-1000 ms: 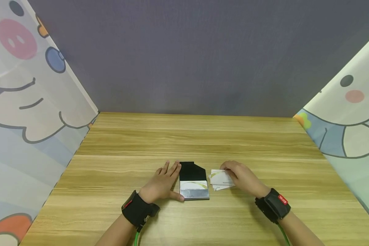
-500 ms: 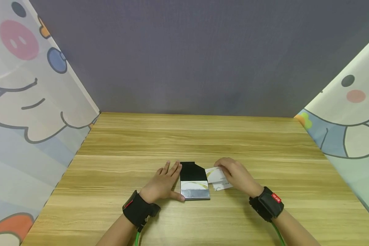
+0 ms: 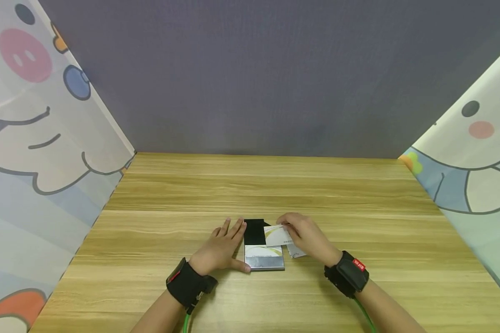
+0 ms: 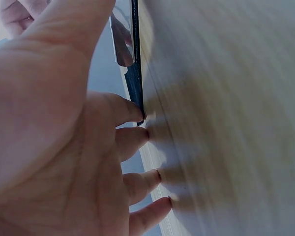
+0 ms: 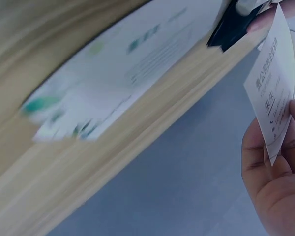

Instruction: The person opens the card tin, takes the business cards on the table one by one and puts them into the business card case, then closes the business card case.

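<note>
An opened business card case [image 3: 254,232], black inside with a silver front pocket, lies on the table, a white and gold business card [image 3: 261,251] in its pocket. My left hand [image 3: 217,249] lies along its left side, fingers spread and straight; in the left wrist view, fingertips touch the case's dark edge [image 4: 132,86]. My right hand [image 3: 310,238] pinches another white and gold business card [image 3: 275,236] over the case's upper right part. In the right wrist view this card [image 5: 273,83] stands tilted between thumb and fingers; whether it is one or more is unclear.
Loose white business cards [image 5: 132,64] lie on the wooden table [image 3: 250,189] right of the case, partly under my right hand. A grey panel [image 3: 258,78] rises behind the table, and cartoon-printed panels [image 3: 471,185] flank it. Green cables [image 3: 186,321] trail from the wrist bands.
The right hand has lifted the pinched card from the loose cards and moved left until it overlaps the case. The left hand and the case have stayed in place.
</note>
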Tool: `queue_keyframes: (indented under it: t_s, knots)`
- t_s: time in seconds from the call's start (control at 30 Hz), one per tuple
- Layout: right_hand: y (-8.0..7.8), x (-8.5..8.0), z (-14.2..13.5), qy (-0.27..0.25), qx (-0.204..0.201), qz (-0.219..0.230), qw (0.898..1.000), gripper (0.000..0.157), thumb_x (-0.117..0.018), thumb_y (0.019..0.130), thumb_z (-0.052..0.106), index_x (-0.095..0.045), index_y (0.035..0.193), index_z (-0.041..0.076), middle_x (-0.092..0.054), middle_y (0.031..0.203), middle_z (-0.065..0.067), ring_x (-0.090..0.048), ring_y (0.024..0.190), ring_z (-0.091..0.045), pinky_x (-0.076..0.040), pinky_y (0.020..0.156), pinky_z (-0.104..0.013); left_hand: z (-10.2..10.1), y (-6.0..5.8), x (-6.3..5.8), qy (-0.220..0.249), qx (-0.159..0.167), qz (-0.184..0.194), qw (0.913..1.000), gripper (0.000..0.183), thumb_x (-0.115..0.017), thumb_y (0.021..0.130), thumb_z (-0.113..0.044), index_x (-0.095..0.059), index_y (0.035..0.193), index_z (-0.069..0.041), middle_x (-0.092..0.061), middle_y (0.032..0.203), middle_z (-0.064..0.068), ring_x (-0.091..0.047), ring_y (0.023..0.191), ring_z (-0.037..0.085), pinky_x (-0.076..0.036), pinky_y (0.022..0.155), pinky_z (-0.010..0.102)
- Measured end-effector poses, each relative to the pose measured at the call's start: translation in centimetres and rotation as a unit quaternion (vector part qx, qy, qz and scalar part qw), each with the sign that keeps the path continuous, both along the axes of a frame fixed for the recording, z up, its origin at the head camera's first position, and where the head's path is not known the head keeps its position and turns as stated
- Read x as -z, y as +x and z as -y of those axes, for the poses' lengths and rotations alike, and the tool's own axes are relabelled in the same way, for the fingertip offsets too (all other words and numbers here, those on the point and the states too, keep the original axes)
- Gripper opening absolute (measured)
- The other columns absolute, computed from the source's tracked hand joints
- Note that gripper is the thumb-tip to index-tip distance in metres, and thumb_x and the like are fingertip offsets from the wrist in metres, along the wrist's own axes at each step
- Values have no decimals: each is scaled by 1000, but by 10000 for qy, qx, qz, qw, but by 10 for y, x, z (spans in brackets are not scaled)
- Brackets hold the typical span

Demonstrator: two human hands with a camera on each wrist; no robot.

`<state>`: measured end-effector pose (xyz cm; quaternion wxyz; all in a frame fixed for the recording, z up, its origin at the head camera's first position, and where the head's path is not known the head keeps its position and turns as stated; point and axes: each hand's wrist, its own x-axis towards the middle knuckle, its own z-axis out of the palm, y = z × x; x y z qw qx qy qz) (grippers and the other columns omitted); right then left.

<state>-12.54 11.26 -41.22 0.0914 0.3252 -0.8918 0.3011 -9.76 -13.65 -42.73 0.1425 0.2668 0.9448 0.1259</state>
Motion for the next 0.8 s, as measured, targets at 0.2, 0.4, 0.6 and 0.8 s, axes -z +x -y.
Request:
queue_keyframes:
  t_s: [0.2,0.4,0.6,0.8]
  knots:
    - [0,4,13,-186,-235,191,9994,17,-58,84,-3,-64,97,6,-68,95,-6,-60,81,-11,-54,64,-33,0,0,0,-55,-13,-34,10000,109,-61,67,-64,-18,144,-1,-16,152,19,-10,134,45,-27,104,58]
    - [0,6,22,-379,-465,425,9973,19,-57,85,-2,-62,102,4,-68,98,-8,-61,80,-11,-55,63,-32,0,0,-2,-68,-29,7,10000,109,-61,67,-64,-17,144,-1,-15,152,18,-10,134,45,-26,104,58]
    - [0,7,28,-426,-466,636,9960,19,-57,86,-1,-61,103,6,-68,100,-7,-61,83,-11,-56,66,-33,0,0,-2,-49,-39,22,10000,109,-61,67,-64,-17,144,-1,-15,152,18,-10,134,45,-26,104,58]
    - [1,9,33,-374,-507,604,9962,18,-58,84,-3,-62,99,7,-68,97,-7,-61,84,-11,-56,66,-32,0,-2,-1,-79,-48,18,10000,108,-62,67,-64,-18,144,-1,-16,152,18,-10,134,44,-27,104,57]
